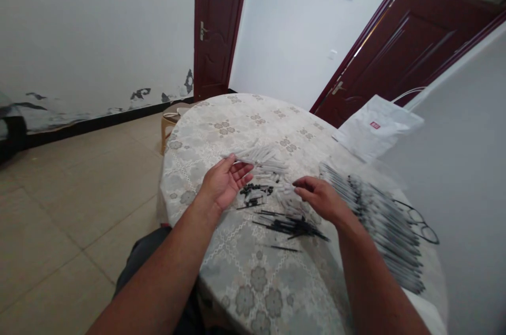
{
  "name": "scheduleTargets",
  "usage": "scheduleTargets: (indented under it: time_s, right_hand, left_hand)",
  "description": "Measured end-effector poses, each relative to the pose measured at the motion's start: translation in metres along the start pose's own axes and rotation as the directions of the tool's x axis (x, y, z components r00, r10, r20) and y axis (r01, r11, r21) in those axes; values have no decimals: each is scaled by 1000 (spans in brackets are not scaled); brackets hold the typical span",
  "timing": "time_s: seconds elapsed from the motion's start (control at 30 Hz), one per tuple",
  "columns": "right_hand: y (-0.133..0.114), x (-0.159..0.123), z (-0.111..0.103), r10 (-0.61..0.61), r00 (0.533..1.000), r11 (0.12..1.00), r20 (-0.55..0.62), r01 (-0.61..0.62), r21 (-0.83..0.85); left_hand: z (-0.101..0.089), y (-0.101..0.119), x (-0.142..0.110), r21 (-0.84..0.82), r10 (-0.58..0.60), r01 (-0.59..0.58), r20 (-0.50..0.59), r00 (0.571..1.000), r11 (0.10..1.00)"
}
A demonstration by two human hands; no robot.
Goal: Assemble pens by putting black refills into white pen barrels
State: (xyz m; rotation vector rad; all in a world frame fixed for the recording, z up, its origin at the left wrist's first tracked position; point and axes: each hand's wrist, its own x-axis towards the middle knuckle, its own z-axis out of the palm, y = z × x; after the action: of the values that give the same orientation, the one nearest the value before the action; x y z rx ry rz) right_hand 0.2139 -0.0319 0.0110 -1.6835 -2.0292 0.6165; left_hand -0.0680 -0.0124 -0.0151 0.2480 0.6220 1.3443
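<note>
My left hand (225,182) is turned palm up at the left edge of a pile of whitish pen barrels (261,152). Its thumb presses toward the curled fingers; what lies between them blends into the pile. My right hand (318,195) reaches in from the right, thumb and forefinger close together at more pale barrels (280,186). Whatever that pinch holds is too small to make out. Between the hands lie small black pen parts (256,190). Nearer to me is a heap of thin black sticks like pen refills (294,224), with a single black stick (285,248) apart from it.
Rows of grey, pen-like sticks (379,224) cover the table's right side, beside black-framed glasses (419,224). Behind them stands a white bag (375,126). A patterned cloth (259,293) covers the round table. A stool (168,126) is beyond its left edge.
</note>
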Motion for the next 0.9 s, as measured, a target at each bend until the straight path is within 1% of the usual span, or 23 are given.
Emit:
scheduleTargets:
  time_s: [0.03, 0.1, 0.23, 0.37, 0.53, 0.8, 0.9]
  right_hand:
    - [4, -3, 4, -7, 999, 998, 35, 10, -69]
    - [10, -9, 14, -7, 999, 988, 51, 15, -156]
    - [18, -16, 30, -34, 999, 964, 24, 39, -262]
    - [23, -17, 33, -56, 998, 942, -21, 46, -332]
    - [28, -15, 36, -77, 997, 936, -27, 63, -347]
    - [20, -19, 39, -142, 990, 930, 19, 140, -341]
    - [17, -20, 44, -179, 984, 922, -17, 162, -351]
  left_hand:
    - [0, 0, 0, -7, 7, -7, -2, 1000, 1000]
    - [0, -1, 1, -13, 29, -29, -5, 1000, 999]
    - [-1, -2, 2, 3, 55, -55, -20, 998, 998]
    - [-1, -1, 3, 18, 61, -61, -6, 998, 998]
    - [0, -1, 2, 24, 59, -59, 0, 998, 998]
    - [2, -2, -1, 64, 54, -53, -7, 999, 997]
    - [2, -2, -2, 71, 62, -62, -7, 998, 996]
